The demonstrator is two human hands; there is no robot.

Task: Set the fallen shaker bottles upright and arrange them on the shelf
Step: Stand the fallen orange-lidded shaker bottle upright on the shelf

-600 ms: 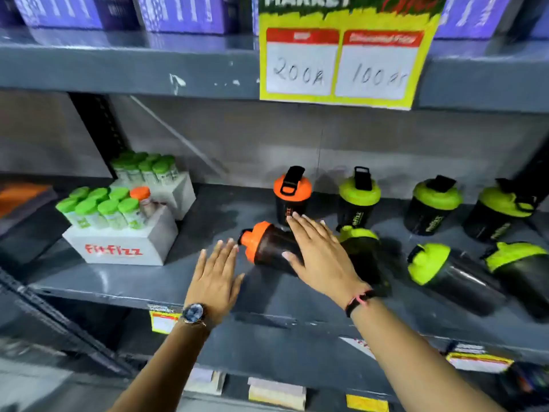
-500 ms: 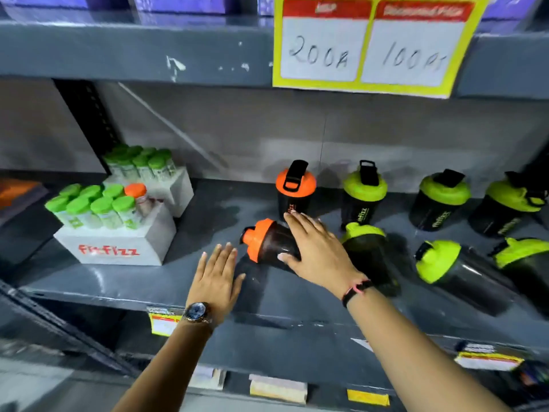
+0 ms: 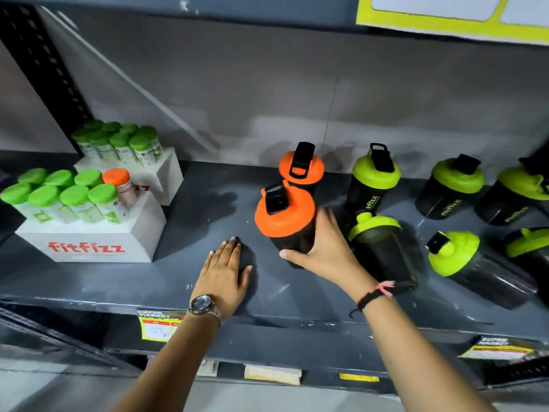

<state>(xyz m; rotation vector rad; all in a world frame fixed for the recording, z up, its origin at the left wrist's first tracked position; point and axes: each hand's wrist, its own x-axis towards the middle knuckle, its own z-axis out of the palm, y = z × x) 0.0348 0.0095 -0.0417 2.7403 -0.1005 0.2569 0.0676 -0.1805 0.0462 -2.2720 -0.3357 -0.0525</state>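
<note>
My right hand (image 3: 322, 252) grips the dark body of an orange-lidded shaker bottle (image 3: 283, 215), held nearly upright just above the grey shelf (image 3: 208, 221). Behind it stands a second orange-lidded shaker (image 3: 301, 168). My left hand (image 3: 224, 273) lies flat and empty on the shelf, left of the held bottle. A green-lidded shaker (image 3: 380, 248) lies on its side just right of my right hand. Two more fallen green-lidded shakers (image 3: 463, 260) (image 3: 531, 251) lie further right. Three green-lidded shakers (image 3: 374, 179) (image 3: 454, 185) (image 3: 517, 191) stand upright along the back.
Two white FitFizz boxes (image 3: 89, 242) (image 3: 166, 176) with several green-capped tubes and one orange-capped tube sit at the left of the shelf. A yellow price sign (image 3: 445, 22) hangs from the shelf above. Price tags (image 3: 157, 325) line the front edge.
My right hand has closed on the fallen orange-lidded shaker and tipped it up from lying on its side. My left hand moved forward and flattened on the shelf. The camera came closer.
</note>
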